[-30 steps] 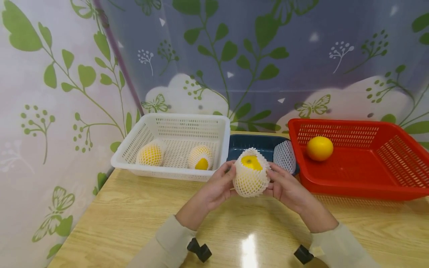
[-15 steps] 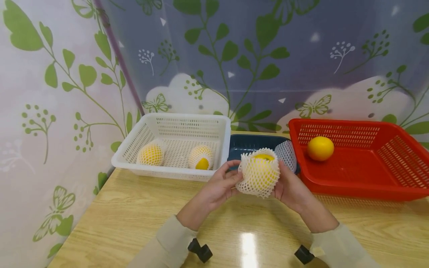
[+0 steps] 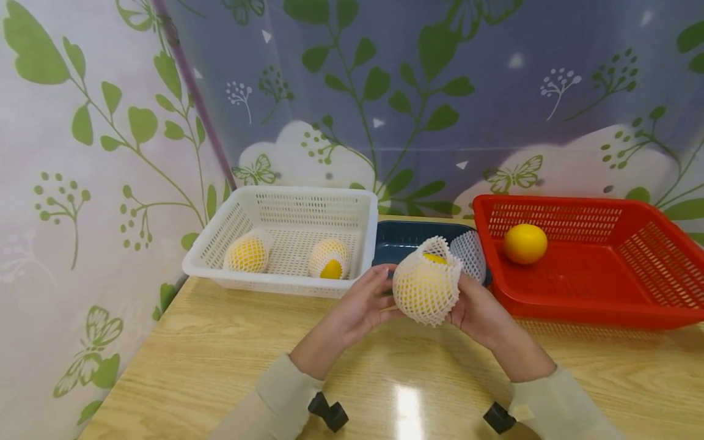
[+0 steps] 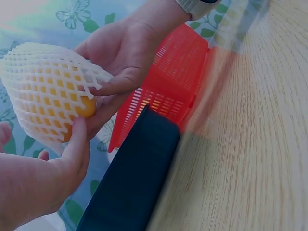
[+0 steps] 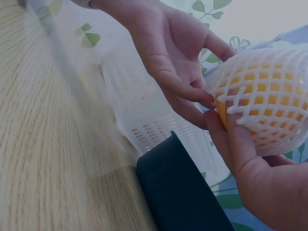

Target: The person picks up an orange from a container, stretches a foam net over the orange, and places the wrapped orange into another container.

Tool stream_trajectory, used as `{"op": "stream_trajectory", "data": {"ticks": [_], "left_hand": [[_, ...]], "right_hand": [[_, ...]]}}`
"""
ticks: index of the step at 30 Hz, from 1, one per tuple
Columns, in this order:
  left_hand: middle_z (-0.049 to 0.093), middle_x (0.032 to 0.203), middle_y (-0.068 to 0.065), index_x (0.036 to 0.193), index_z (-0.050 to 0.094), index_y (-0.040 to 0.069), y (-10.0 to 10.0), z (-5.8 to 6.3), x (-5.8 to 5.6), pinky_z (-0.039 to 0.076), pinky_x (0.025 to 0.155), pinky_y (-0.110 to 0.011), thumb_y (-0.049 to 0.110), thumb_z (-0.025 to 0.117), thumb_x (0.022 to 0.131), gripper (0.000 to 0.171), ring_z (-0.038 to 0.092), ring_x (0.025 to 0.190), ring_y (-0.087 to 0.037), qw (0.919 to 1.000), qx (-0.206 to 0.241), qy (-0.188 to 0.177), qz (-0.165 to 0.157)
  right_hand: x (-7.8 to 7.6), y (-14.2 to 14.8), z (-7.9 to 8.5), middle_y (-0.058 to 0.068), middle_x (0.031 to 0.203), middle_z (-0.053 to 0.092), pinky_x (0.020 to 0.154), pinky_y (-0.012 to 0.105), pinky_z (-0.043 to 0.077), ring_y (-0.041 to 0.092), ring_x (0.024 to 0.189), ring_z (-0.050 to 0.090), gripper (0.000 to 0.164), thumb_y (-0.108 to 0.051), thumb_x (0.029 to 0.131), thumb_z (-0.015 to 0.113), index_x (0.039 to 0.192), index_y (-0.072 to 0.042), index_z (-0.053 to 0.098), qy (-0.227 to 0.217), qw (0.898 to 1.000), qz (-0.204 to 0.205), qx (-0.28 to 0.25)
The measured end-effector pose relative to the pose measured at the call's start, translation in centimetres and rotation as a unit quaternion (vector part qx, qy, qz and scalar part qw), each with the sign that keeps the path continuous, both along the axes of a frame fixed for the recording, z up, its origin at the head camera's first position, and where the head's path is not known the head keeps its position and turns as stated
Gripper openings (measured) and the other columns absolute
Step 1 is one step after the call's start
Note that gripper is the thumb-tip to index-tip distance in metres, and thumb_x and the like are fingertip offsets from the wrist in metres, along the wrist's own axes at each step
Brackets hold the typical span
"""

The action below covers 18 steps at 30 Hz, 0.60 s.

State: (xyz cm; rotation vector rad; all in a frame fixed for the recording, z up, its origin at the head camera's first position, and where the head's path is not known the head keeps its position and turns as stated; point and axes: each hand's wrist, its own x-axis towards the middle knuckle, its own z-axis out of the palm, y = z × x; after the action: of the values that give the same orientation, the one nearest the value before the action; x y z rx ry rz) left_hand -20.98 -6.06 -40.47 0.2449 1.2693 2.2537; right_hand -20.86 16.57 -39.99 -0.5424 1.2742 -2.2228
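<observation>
A yellow orange in a white foam net (image 3: pixel 426 287) is held up between both hands over the table, in front of the dark tray. My left hand (image 3: pixel 352 311) holds it from the left, its thumb and fingertips at the net's edge in the right wrist view. From the right, my right hand (image 3: pixel 484 311) grips it, thumb and fingers around the netting. The net's gathered top stands open, and a little bare yellow peel shows there. In the left wrist view, more peel of the orange (image 4: pixel 86 107) shows at the net's lower opening, between the two hands.
A white basket (image 3: pixel 280 284) at left holds two netted oranges (image 3: pixel 247 253). The red basket (image 3: pixel 577 305) at right holds a bare orange (image 3: pixel 525 244). Between them a dark blue-green tray (image 3: pixel 404 232) has an empty foam net (image 3: pixel 469 255) at its right end. A patterned wall stands behind.
The netted orange has shifted slightly right and been turned in the hands, so less of its bare top shows. The right hand has moved further around it. Baskets and tray are unchanged.
</observation>
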Motion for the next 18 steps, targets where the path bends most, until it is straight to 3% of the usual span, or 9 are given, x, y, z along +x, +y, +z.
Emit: {"op": "stream_trajectory", "data": {"ticks": [7, 18], "left_hand": [[0.047, 0.125, -0.011, 0.126, 0.037, 0.018, -0.1, 0.17, 0.21, 0.046, 0.09, -0.037, 0.041, 0.039, 0.095, 0.038, 0.055, 0.102, -0.022, 0.9998, 0.015, 0.013, -0.002], [0.052, 0.114, -0.003, 0.129, 0.037, 0.018, -0.05, 0.14, 0.47, 0.049, 0.083, -0.03, 0.044, 0.052, 0.088, 0.05, 0.056, 0.095, -0.015, 0.9996, 0.021, 0.011, 0.011]], "right_hand": [[0.0, 0.32, -0.12, -0.001, 0.118, 0.058, 0.087, 0.029, 0.048, 0.015, 0.098, 0.059, 0.037, -0.024, 0.102, 0.019, 0.131, -0.019, 0.041, 0.008, 1.0, 0.015, -0.009], [0.15, 0.14, 0.11, -0.001, 0.123, 0.055, 0.089, 0.031, 0.046, 0.015, 0.101, 0.058, 0.039, -0.021, 0.101, 0.029, 0.14, -0.016, 0.027, -0.023, 0.999, -0.015, 0.022]]}}
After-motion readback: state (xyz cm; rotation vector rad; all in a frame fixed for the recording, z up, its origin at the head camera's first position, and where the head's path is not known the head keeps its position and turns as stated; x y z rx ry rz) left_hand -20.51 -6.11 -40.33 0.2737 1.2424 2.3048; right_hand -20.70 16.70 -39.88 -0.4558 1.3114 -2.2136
